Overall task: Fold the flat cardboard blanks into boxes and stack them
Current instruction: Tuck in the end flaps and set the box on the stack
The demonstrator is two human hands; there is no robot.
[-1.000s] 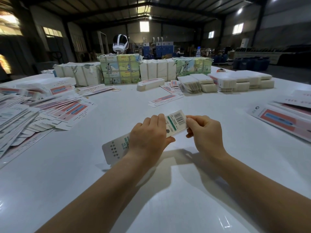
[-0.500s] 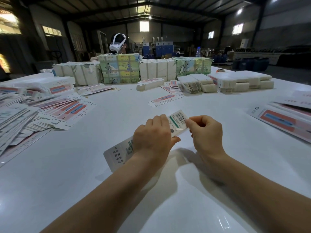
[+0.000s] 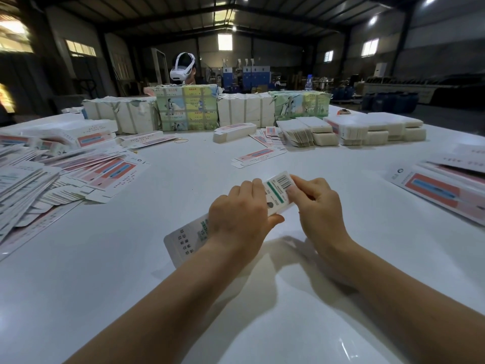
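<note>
Plainly, on the desk (image 3: 262,324) most blanks (image 3: 65,179) left of the hands lie flat, few boxes (image 3: 235,131) done beyond, and left hand (image 3: 240,216) and right hand (image 3: 319,203) fingers grip one box (image 3: 278,190) mid-fold.

The hall is dim under a dark roof, lit by small ceiling lamps (image 3: 373,20) and high windows (image 3: 225,42) that blow out to white. The glossy white tabletop (image 3: 131,271) stays bright, carrying soft forearm shadows and small glare spots near the bottom edge. Wide-angle distortion bends the edges, and the far background looks soft.
</note>
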